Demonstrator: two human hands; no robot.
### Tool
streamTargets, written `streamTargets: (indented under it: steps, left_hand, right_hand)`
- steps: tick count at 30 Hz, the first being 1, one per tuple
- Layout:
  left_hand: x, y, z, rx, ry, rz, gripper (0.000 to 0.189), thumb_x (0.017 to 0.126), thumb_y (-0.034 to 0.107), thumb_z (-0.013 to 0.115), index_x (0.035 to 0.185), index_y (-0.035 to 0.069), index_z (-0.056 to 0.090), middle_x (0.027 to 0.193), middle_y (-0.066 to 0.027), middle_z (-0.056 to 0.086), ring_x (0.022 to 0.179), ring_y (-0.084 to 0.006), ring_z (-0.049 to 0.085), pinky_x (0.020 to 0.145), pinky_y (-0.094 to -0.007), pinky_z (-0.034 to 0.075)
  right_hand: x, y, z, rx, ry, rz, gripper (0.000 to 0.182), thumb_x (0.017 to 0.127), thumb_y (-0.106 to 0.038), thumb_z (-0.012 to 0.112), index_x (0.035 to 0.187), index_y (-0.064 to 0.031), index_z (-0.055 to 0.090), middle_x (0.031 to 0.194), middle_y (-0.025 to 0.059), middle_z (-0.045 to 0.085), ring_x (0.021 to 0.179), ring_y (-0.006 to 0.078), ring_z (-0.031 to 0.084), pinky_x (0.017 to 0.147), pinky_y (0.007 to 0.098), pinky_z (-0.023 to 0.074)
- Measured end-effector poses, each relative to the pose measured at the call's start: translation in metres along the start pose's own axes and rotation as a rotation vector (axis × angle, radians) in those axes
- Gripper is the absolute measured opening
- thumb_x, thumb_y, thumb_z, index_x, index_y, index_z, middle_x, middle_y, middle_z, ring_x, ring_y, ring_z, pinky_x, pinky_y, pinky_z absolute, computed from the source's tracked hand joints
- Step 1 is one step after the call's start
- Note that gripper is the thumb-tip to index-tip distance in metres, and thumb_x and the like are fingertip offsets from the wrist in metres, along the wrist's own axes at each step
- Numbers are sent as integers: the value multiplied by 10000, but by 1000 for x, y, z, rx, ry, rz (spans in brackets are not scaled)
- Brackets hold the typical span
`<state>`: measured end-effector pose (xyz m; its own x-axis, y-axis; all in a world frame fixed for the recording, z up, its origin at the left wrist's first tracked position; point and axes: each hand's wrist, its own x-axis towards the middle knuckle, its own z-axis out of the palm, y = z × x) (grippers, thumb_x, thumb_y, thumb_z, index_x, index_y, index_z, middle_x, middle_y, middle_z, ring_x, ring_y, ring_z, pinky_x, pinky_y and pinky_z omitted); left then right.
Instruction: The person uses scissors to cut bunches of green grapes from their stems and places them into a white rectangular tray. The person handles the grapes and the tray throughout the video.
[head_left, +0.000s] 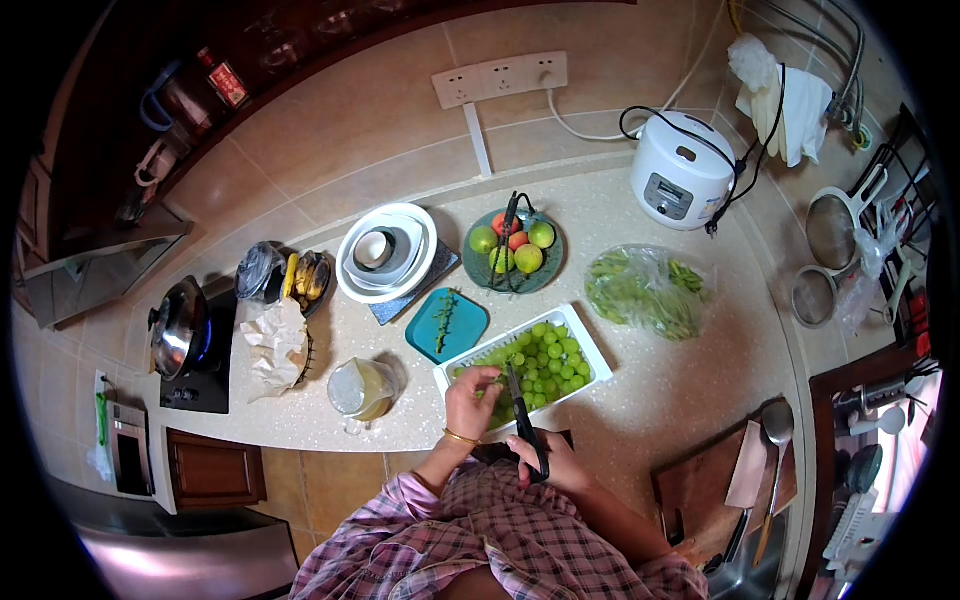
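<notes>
My right hand (556, 459) grips the black handles of a pair of scissors (523, 420). The blades point away from me, over a white plastic basket (598, 360) of green grapes (555, 356). Over the basket's near left side, my left hand (469, 409) has thumb and fingers pinched together beside the blade tips. A green grape appears to be between those fingertips, though they partly cover it. Some grapes are hidden behind the hand and blades. Just beyond the basket, a bare grape stem (445, 322) lies on a teal tray (420, 330).
A glass pitcher (364, 390) of yellowish liquid stands left of the basket. Behind are stacked white bowls (346, 262) and a fruit plate (474, 277). Bagged green vegetables (645, 292) and a rice cooker (679, 176) are right. A cleaver (746, 469) lies on a cutting board (694, 484).
</notes>
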<state>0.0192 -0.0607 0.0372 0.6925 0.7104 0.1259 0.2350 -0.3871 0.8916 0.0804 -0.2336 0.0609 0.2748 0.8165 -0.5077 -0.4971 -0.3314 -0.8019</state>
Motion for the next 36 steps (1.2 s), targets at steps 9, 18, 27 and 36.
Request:
streamTargets:
  steps: [9,18,27,36]
  left_hand:
    - [7,-21,-2,-31,-70,-116,228,741,-21,679,959,25,628,886,-108,678,750,-200,670,648,-304,516]
    - [-2,-3,5,60,-35,-51,207,754,-54,678,936,18,611,860,-69,653,739,-132,645,644,-266,511]
    - [13,-21,-1,-616,10,-239,243,810,-84,626,1036,-2,587,977,-51,648,816,-107,606,704,-237,500]
    - [26,-3,-21,-1020,-26,-590,243,863,30,634,1100,15,584,1043,-104,657,901,-190,657,783,-256,555]
  right_hand:
    - [8,25,-20,-943,383,-223,425,837,-467,626,825,-45,578,706,175,644,657,377,628,605,461,478]
    - [2,-3,-23,293,-200,118,528,908,-586,471,988,-76,580,647,6,572,553,122,540,537,265,393]
    - [-13,-21,-20,72,-181,36,443,925,-462,543,1055,-42,594,640,25,579,576,103,547,546,252,371]
    - [-20,-24,-24,120,-268,5,549,963,-513,410,1191,-18,480,703,45,552,615,125,539,579,237,409]
